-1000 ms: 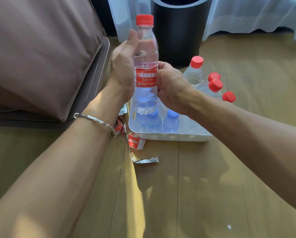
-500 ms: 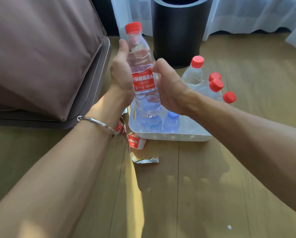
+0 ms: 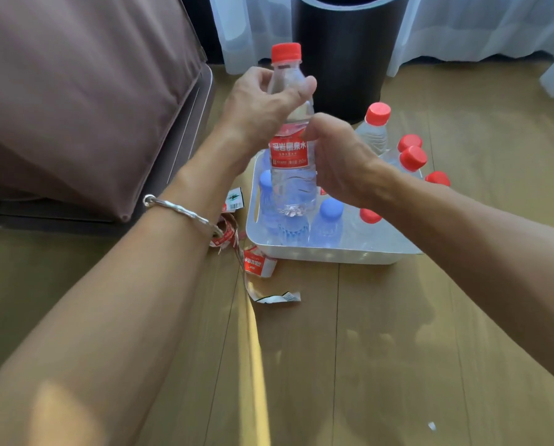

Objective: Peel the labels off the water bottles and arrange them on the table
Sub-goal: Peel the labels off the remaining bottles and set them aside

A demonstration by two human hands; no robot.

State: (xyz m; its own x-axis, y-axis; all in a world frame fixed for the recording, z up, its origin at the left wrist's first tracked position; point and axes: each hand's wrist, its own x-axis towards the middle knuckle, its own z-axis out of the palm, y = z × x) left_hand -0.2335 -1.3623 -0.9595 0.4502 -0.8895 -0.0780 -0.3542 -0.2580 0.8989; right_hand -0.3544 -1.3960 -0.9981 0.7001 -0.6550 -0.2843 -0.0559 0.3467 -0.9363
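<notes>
Holding 1 labelled bottle [image 3: 290, 185] upright over white tray [image 3: 327, 254]: left hand [image 3: 256, 107] grips its shoulder, right hand [image 3: 340, 159] grips at the label [image 3: 288, 152]. Tray contents: capped bottles [image 3: 327, 222], red and blue.

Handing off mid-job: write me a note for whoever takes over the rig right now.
Left hand grips the bottle near its neck, upright above the tray.
Right hand curls round it at the red label, thumb on the label's top edge.
Done: peeled labels lie left of the tray; red-capped bottles stand behind it, the nearest apparently bare.
Left: peel this label, place the bottle, then check the tray bottles.
</notes>
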